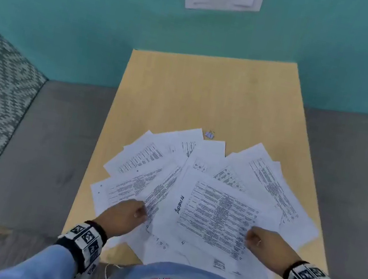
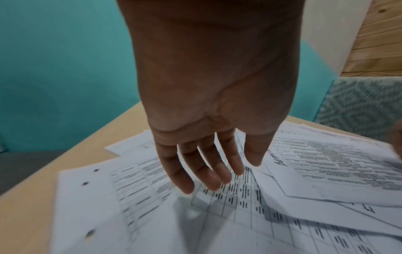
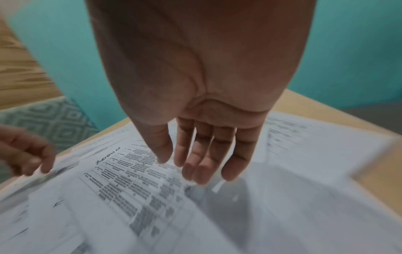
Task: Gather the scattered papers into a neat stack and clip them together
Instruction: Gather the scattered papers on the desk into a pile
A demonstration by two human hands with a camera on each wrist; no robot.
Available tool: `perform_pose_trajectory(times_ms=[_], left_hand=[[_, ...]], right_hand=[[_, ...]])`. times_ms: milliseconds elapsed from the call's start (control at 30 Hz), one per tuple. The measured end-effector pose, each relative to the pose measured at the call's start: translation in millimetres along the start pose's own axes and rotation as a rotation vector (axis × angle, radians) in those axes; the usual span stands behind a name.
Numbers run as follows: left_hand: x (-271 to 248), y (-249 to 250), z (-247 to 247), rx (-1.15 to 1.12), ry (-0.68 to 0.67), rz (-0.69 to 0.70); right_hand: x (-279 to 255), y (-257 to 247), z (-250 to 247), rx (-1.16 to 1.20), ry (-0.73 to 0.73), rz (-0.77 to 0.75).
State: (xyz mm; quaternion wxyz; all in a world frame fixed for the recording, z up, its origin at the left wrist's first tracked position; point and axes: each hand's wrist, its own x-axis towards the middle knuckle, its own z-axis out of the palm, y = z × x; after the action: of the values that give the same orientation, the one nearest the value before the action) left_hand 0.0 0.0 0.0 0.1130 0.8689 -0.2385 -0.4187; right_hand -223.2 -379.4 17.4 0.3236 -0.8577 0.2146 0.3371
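On top of the wooden table [image 1: 187,86]: paper pile, gathering barely started

Papers [image 1: 215,208] fan from 9 to 3 o'clock on the near half. Left hand [image 1: 124,216] at 7 and right hand [image 1: 265,243] at 5 hover with fingers loose, gripping nothing. Binder clip [image 1: 210,134] sits at 12, just past the sheets. Next move, I reckon: sweep the edges inward and square them up.

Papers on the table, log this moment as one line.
papers: fanned, unstacked | left hand: open, fingers down over sheets | right hand: open over sheets | binder clip: untouched, beyond papers
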Motion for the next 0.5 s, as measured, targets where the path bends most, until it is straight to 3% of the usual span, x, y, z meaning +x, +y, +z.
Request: perform_pose_trajectory(times_ms=[167,267,500], left_hand=[[30.8,14.5,-12.9,0.071,0.104,-0.017],[42.6,18.7,-16.3,0.061,0.122,-0.053],[61.3,27.1,-20.6,0.016,0.171,-0.106]], right_hand=[[66.4,-44.8,-24.0,-0.171,0.190,-0.136],[95.9,-67.4,-28.0,-0.235,0.259,-0.100],[128.7,-80.5,-29.7,-0.350,0.131,-0.050]])
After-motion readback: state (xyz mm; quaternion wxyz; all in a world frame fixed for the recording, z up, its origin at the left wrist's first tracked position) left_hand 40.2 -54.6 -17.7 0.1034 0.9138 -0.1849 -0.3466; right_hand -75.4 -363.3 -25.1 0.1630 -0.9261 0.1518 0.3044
